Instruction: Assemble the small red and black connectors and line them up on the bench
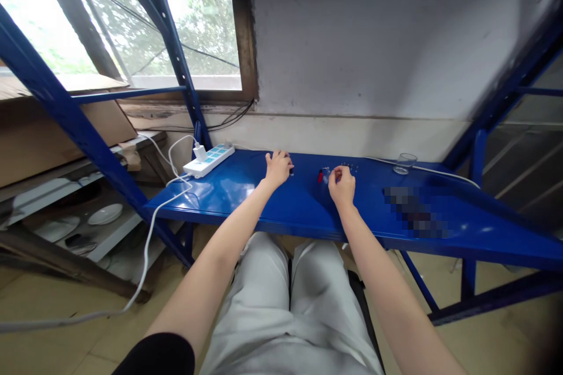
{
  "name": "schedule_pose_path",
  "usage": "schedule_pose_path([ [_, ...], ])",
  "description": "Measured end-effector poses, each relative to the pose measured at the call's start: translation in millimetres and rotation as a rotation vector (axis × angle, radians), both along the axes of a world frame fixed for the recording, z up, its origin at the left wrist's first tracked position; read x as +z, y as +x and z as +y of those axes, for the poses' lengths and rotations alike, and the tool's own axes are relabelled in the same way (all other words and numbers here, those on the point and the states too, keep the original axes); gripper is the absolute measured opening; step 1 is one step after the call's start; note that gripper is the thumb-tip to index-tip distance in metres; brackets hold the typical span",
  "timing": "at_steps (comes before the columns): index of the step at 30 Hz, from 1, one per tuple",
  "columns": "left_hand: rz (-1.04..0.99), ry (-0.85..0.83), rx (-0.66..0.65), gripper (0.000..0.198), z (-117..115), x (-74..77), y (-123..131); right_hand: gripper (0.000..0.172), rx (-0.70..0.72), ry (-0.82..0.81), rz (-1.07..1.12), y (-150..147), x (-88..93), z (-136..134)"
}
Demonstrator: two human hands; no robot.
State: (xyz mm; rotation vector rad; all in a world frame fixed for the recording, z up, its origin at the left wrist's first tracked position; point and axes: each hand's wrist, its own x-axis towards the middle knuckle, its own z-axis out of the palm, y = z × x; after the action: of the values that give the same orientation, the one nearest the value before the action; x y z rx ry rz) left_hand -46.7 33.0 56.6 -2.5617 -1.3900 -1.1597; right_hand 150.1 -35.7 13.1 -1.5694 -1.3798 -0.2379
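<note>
Pointing lengthwise toward the wall, a red item lies on the blue tabletop. Right fingers bunch together, left fingers spread loosely; any hold is unclear.

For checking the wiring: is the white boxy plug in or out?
In: the plug sits on the long white power strip, no prongs visible.

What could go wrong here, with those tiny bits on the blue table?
The tiny pieces lie loose right by the right hand, so a brush of the fingers might scatter them.
The white cable hangs off the left end of the table; if snagged, it could drag the power strip.
The clear glass stands beside a thin cord; a tug there might tip it.
</note>
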Motion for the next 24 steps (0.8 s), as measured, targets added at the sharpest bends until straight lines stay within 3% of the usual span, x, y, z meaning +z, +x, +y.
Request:
schedule_pose_path([
  [3,-0.294,-0.040,-0.090,0.014,-14.1,-9.8,11.6,0.022,0.053,0.058,-0.081,-4.8,-0.9,-0.3],
  [7,-0.707,-0.239,-0.259,0.014,-24.0,-36.0,23.9,0.031,0.192,0.036,-0.290,-17.4,-0.6,-0.7],
  [10,-0.884,-0.322,-0.311,0.013,-24.1,-52.3,24.5,0.036,0.213,-0.008,-0.387,-25.3,-0.7,0.0],
  [15,-0.941,-0.407,-0.374,0.014,-24.8,-58.0,19.3,0.042,0.199,-0.039,-0.448,-26.2,-5.2,4.3],
  [24,-0.911,-0.408,-0.348,0.016,-27.0,-56.2,18.5,0.041,0.223,-0.048,-0.431,-24.6,-8.2,6.7],
])
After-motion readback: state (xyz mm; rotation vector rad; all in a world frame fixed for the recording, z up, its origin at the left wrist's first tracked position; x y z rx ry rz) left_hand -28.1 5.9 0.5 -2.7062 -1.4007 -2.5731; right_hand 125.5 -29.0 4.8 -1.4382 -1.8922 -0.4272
